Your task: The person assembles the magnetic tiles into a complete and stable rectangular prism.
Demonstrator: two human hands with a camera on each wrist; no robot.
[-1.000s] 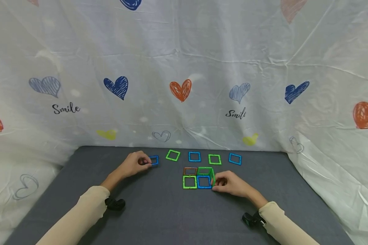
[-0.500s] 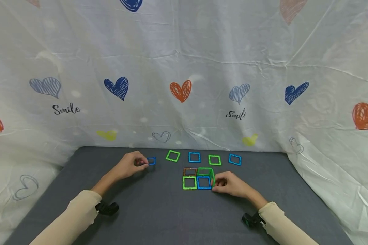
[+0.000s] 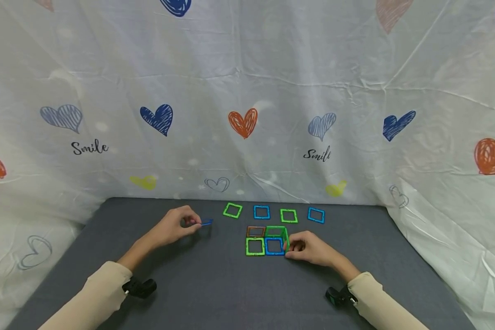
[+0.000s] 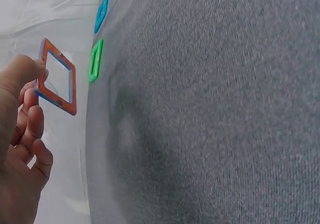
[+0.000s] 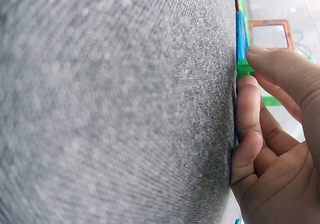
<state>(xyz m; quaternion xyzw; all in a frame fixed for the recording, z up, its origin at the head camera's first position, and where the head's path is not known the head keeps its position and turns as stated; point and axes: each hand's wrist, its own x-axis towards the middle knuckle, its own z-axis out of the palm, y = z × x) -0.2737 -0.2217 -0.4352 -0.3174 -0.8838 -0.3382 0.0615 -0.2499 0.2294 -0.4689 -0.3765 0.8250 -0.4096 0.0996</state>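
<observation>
Grey cloth [image 3: 214,293] lies beneath the work. Just above it, the left hand [image 3: 179,225] pinches a square tile [image 3: 206,223] by one edge, presumably leaving the others free; it is a hollow frame, blue with an orange face. The right hand [image 3: 309,247] pinches an upright green tile [image 3: 288,238] beside a blue tile [image 3: 274,253], apparently steadying it.

— Support surface?
— Grey table [image 3: 214,298].
— On it?
— Back row, left to right: green square [image 3: 230,215], blue square [image 3: 261,217], second green square [image 3: 289,222], second blue square [image 3: 316,221]. Nearer: joined cluster [image 3: 265,246], green, blue and brown.
</observation>
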